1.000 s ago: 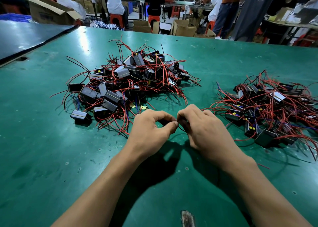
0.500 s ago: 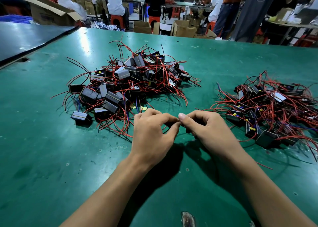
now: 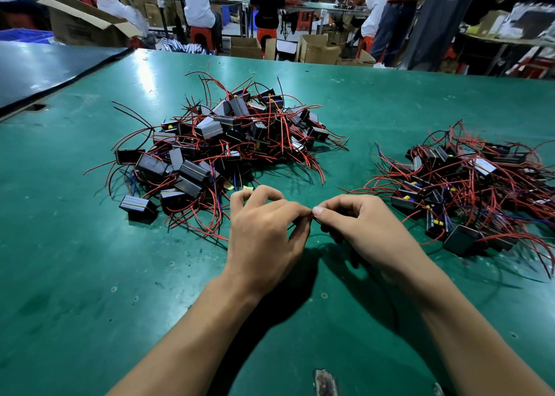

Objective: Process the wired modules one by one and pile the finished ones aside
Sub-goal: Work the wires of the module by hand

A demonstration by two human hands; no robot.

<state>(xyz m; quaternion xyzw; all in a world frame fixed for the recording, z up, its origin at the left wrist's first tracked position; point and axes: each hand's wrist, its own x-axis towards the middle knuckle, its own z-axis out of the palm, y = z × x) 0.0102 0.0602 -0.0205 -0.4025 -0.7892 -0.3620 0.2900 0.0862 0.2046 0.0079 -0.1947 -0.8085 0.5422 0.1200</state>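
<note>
Wire spans sideways, pinched between left hand and right hand.

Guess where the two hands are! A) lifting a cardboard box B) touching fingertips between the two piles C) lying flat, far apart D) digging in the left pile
B: the left hand and right hand meet fingertip to fingertip, pinching a thin wire, over the green table between the left pile and the right pile.
</note>
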